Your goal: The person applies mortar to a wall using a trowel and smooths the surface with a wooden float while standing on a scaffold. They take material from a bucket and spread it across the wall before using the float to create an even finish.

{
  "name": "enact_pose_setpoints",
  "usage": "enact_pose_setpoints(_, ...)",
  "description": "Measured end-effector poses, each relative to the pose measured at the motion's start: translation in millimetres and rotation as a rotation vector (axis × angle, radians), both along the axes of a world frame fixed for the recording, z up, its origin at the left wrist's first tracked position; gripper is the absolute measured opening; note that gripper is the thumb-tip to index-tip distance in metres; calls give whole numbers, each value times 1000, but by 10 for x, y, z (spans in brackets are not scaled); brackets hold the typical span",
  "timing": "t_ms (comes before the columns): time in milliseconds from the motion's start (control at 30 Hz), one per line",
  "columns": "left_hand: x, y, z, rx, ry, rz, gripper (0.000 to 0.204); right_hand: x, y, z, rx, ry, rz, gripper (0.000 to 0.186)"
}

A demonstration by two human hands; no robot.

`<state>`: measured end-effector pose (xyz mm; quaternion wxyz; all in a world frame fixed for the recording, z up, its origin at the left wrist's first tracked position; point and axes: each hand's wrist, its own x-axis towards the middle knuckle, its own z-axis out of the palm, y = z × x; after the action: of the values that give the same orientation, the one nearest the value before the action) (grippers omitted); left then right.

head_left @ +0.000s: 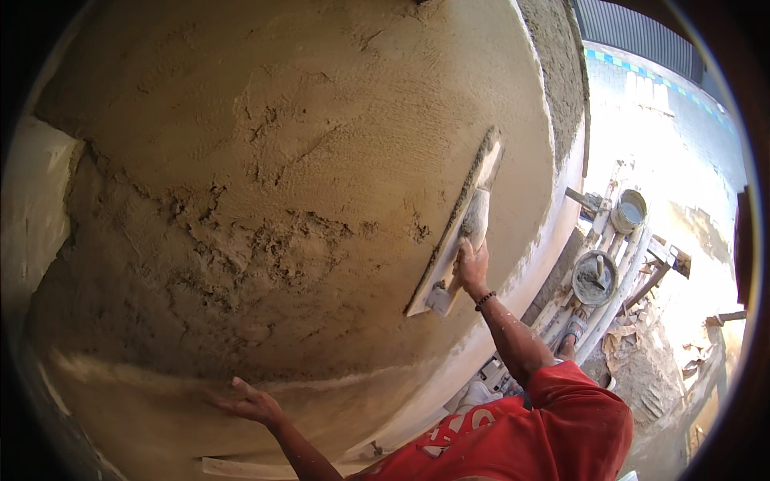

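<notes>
My right hand (473, 268) is closed round the handle of a long plastering float (478, 212), its blade tilted along the wall. The float lies against or just off the wet plaster (385, 104); I cannot tell if it touches. Fresh brown plaster covers most of the wall, smoother at the top and rough with lumps and pits (277, 240) in the middle. My left hand (250, 403) is low on the left, holding nothing, its fingers stretched apart and slightly blurred close to the wall.
On the right, a scaffold of poles and planks (548, 317) carries a bucket (630, 211) and a second bucket (594, 277) with grey mix and a tool inside. A sandalled foot (573, 329) stands there. Below lies rubble (642, 361). A pale strip (249, 467) runs along the lower edge.
</notes>
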<state>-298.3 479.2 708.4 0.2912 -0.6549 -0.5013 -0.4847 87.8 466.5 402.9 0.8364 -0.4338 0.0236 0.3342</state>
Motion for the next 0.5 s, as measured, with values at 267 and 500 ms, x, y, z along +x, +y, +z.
enact_pose_setpoints(267,111,402,330,246,152,36,71,-181,39,716,177,-161,-62,53)
enact_pose_setpoints(500,-124,482,448,332,140,120,77,952,-23,1885,44,-387,-75,52)
